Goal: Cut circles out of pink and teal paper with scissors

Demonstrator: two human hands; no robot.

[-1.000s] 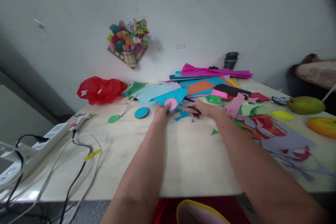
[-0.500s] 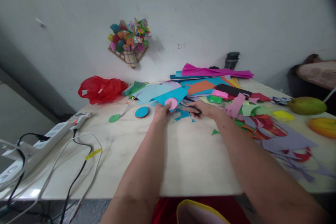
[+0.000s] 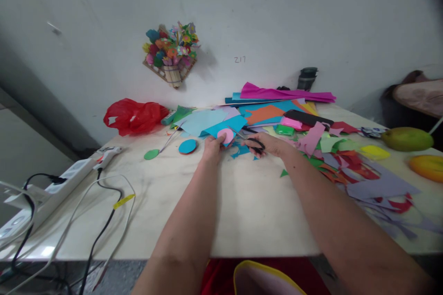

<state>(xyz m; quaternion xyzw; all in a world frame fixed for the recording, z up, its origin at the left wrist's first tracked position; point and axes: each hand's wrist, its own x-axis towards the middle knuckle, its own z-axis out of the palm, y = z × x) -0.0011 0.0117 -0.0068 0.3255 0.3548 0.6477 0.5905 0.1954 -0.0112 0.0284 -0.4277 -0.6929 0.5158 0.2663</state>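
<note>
My left hand pinches a pink paper circle laid over a blue sheet. Black-handled scissors are gripped in my right hand, their blades at the blue sheet beside the circle's right edge. Small blue scraps lie on the table beneath the hands. To the left of my left hand is a blue disc with a reddish edge under it, and further left a green disc.
A red plastic bag sits at the back left, a power strip with cables at the left. Rolled magenta paper, a black phone and coloured scraps lie right, near a green fruit and an orange one.
The blue sheet and pink circle have turned slightly in my left hand. The scissors have shifted very little at the sheet's edge.
</note>
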